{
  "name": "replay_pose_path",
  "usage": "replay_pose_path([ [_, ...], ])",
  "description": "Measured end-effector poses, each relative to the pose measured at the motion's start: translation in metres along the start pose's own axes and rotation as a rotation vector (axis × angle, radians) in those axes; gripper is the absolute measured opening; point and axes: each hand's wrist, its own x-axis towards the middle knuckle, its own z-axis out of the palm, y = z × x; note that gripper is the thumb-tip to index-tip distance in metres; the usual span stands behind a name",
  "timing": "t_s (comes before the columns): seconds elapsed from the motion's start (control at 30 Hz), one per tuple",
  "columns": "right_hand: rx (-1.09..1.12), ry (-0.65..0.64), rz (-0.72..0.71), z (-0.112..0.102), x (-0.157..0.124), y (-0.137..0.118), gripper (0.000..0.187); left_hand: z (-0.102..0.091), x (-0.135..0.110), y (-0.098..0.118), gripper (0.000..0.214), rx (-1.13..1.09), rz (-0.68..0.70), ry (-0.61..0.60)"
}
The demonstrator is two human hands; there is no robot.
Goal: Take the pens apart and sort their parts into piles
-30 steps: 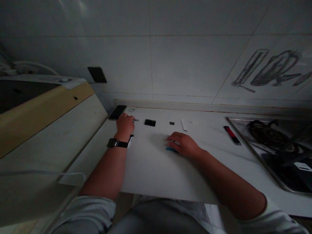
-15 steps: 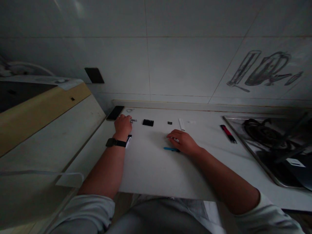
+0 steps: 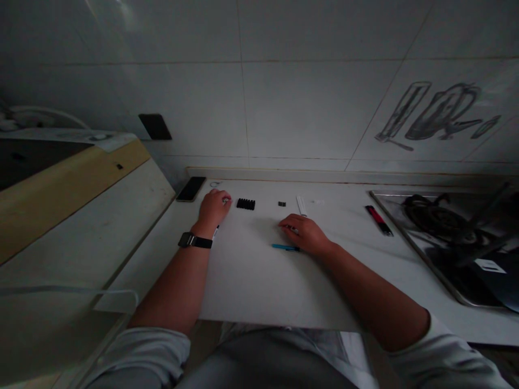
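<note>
My left hand [image 3: 214,207], a black watch on its wrist, rests at the far left of a white sheet [image 3: 259,270] with its fingers curled over small silvery parts [image 3: 225,200]. A black ridged block [image 3: 245,203] lies just right of it. My right hand [image 3: 305,233] lies near the sheet's middle, fingers bent over a small white piece that I cannot make out. A thin blue pen part [image 3: 285,247] lies on the sheet beside that hand. Farther back sit a tiny black piece [image 3: 281,203] and a white tube [image 3: 301,205].
A dark phone [image 3: 190,188] lies at the counter's back left corner. A red and black pen [image 3: 378,220] lies to the right, next to a gas stove [image 3: 454,237]. A wooden-edged surface [image 3: 73,183] stands on the left. Tiled wall behind.
My left hand slid right, over the small silvery parts. My right hand lifted off the blue pen part, which now lies uncovered beside it.
</note>
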Motion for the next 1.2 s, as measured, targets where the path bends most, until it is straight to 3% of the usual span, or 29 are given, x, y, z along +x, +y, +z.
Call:
replay_pose_path([
  [0.07, -0.004, 0.011, 0.028, 0.001, -0.001, 0.003, 0.025, 0.006, -0.004, 0.02, 0.016, -0.273, 0.077, 0.0],
  [0.17, 0.008, 0.047, 0.074, 0.002, 0.0, 0.005, 0.025, 0.023, -0.013, 0.047, 0.021, -0.644, 0.114, -0.139],
  [0.27, 0.016, 0.071, 0.126, 0.003, 0.006, 0.004, 0.025, 0.038, -0.021, 0.06, 0.023, -0.809, 0.072, -0.209],
  [0.47, -0.051, -0.102, 0.175, 0.013, 0.053, -0.001, 0.031, 0.039, -0.015, 0.059, 0.032, -1.185, -0.278, 0.025],
  [0.57, -0.161, -0.182, 0.178, 0.023, 0.085, -0.003, 0.043, 0.034, -0.012, 0.057, 0.034, -1.353, -0.375, 0.101],
  [0.8, -0.402, -0.297, 0.151, 0.044, 0.126, 0.004, 0.041, 0.034, -0.012, 0.057, 0.032, -1.466, -0.434, 0.146],
  [1.07, -0.495, -0.303, 0.042, 0.044, 0.128, 0.015, 0.032, 0.034, -0.013, 0.058, 0.029, -1.516, -0.462, 0.138],
  [1.2, -0.509, -0.211, -0.057, 0.031, 0.117, 0.018, 0.026, 0.034, -0.014, 0.058, 0.032, -1.51, -0.468, 0.112],
])
